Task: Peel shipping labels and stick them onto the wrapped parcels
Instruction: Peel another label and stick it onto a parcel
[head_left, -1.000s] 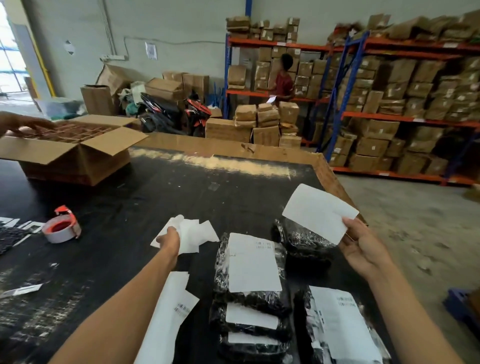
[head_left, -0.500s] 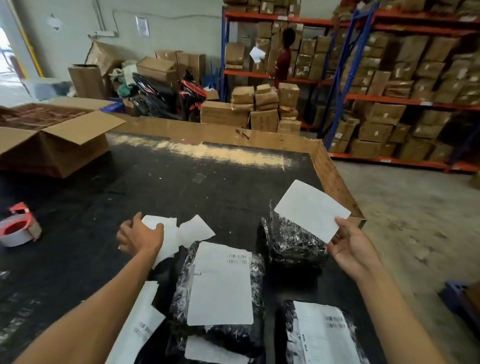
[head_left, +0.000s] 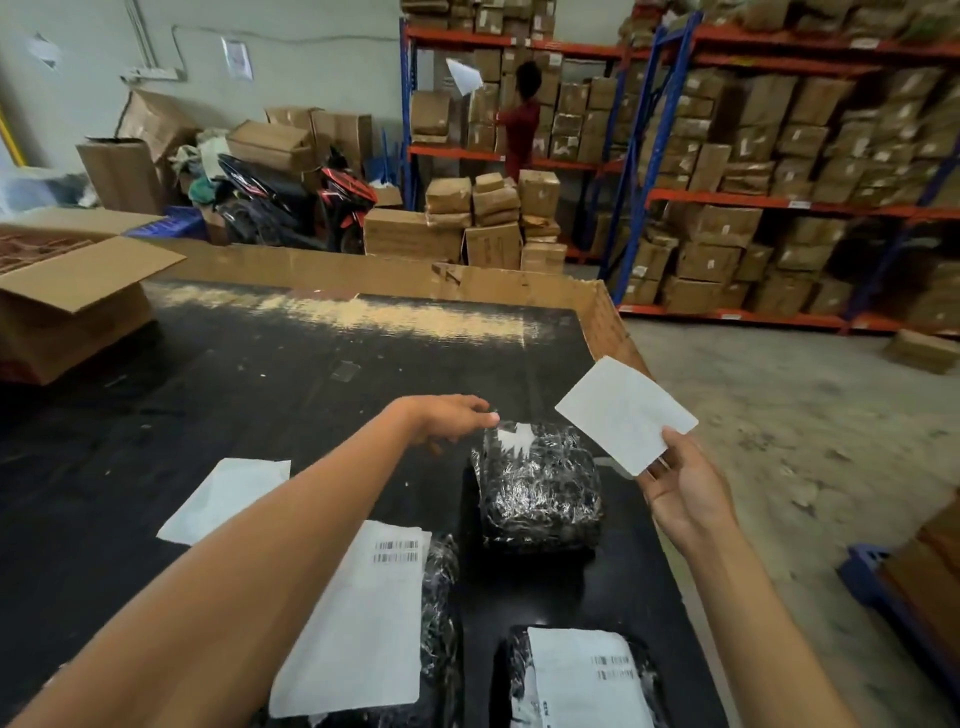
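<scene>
Right hand pinches a blank white rectangular label by its lower corner, raised above the worktop edge. Left hand, fingers loosely curled and holding nothing, reaches over the far end of an unlabelled parcel, boxy, in crinkled glossy black wrap. Two nearer parcels carry barcoded labels. Open cardboard box at far left; contents indistinct.

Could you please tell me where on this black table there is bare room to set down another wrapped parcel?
The widest bare patch lies between the open cardboard box and the table's far cardboard rim. The near right is crowded: an unlabelled parcel, two labelled parcels, loose backing paper.
</scene>
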